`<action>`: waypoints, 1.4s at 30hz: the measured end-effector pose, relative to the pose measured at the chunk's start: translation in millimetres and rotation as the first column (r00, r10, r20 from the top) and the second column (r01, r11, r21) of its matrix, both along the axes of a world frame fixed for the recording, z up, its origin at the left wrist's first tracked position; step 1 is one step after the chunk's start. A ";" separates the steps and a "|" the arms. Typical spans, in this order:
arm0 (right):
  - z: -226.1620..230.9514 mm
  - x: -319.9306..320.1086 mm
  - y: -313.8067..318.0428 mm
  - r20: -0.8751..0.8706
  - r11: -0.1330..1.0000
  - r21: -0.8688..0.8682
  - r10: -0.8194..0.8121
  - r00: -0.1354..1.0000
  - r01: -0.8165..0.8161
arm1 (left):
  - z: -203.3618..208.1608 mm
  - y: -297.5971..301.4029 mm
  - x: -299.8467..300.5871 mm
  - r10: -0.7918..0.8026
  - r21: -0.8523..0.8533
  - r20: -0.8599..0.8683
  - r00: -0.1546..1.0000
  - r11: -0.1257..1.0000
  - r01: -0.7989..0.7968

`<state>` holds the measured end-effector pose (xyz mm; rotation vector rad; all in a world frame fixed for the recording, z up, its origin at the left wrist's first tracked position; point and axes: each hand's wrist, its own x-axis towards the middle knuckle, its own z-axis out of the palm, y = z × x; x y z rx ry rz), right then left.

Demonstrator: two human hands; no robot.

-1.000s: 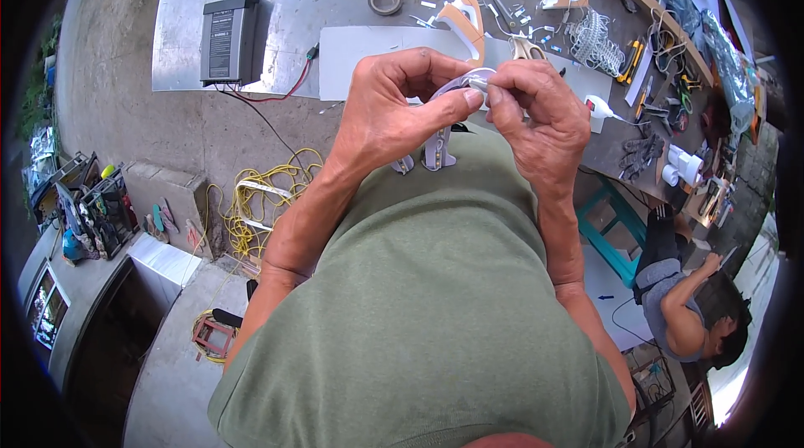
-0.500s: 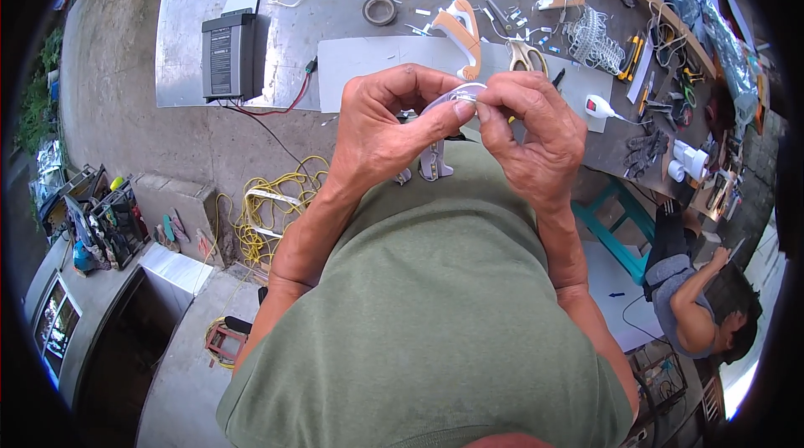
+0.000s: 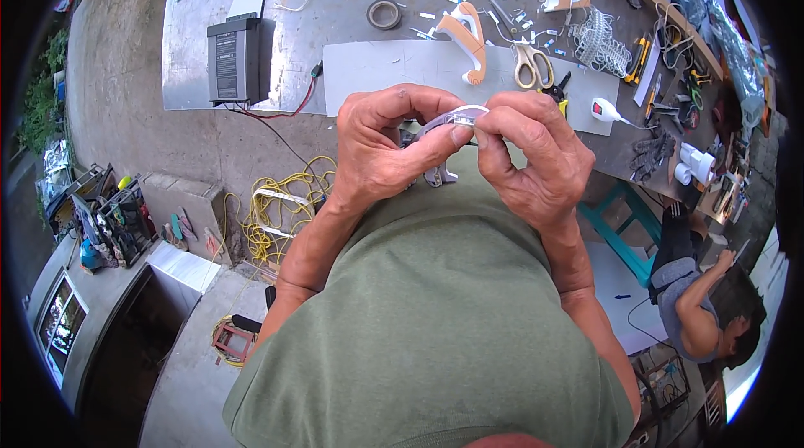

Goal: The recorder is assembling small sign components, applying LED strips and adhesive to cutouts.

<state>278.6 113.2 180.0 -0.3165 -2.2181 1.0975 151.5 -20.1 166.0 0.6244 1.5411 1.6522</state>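
My left hand (image 3: 387, 136) grips a curved white plastic piece (image 3: 441, 120) between thumb and fingers, just in front of my chest. Its lower part, with small light modules on it, shows beneath the hands; the rest is hidden. My right hand (image 3: 540, 151) pinches the piece's upper right end with thumb and forefinger, where a small white strip shows. Beyond my hands, a curved brown-faced letter shape (image 3: 474, 53) lies partly on a grey sheet (image 3: 377, 71). Scissors (image 3: 526, 68) and yellow-handled pliers (image 3: 556, 88) lie to its right.
On the metal table are a black power supply (image 3: 233, 61), a tape roll (image 3: 384, 14), a tangle of white wire (image 3: 601, 42) and scattered small white-and-blue modules. A teal stool (image 3: 620, 230) and a person (image 3: 691, 306) are at right. Yellow cable (image 3: 272, 234) lies on the ground at left.
The view has shifted slightly, so the table and my hands sit a little lower and further right. The pliers now show more beside my right hand. Both hands keep their grip on the piece.
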 end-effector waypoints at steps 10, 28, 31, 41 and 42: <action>-1.3 1.2 1.4 0.002 1.000 -0.006 -0.011 1.000 0.011 | -4.4 3.2 1.0 0.004 0.011 -0.020 1.000 1.000 -0.004; -8.2 0.0 4.6 0.005 0.998 -0.047 -0.030 1.000 0.031 | 1.7 8.4 -0.1 -0.045 -0.067 0.117 0.992 0.996 0.053; -12.1 0.9 9.5 0.010 0.994 -0.112 0.010 1.000 -0.009 | -2.1 8.9 -1.4 -0.061 -0.068 0.122 0.991 0.995 0.070; -25.6 7.0 0.9 0.060 0.737 -0.676 0.041 0.997 0.010 | -8.3 13.9 -7.6 -0.022 -0.105 0.261 0.965 0.993 0.051; -25.4 6.8 1.3 0.060 0.736 -0.677 0.039 0.997 0.012 | -9.9 14.2 -7.8 -0.019 -0.106 0.274 0.961 0.993 0.050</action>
